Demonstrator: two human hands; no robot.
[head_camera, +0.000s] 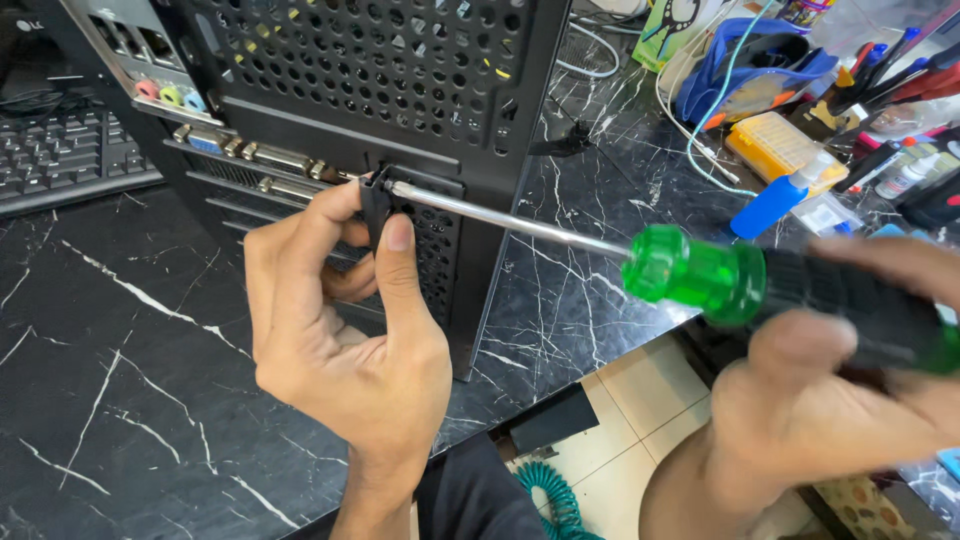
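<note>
1. The left hand (345, 330) had thumb and forefinger pinched together on a small black bracket (375, 205) at the rear of the black computer case (420, 90), which stood on the dark marbled table (120, 380); those fingertips sat right beside the tool's tip, so a slip could have jabbed them.
2. The right hand (830, 400), near and to the right, was closed round the green-and-black handle of a long screwdriver (700, 275); it looked blurred, and I judged the long shaft could wander off the screw and chew its head.
3. The screw itself was hidden behind the bracket; if loosened, it might have dropped through the gap to the tiled floor (620, 420).
4. Tools (890, 70) cluttered the far right; a swinging elbow could have knocked them.
</note>
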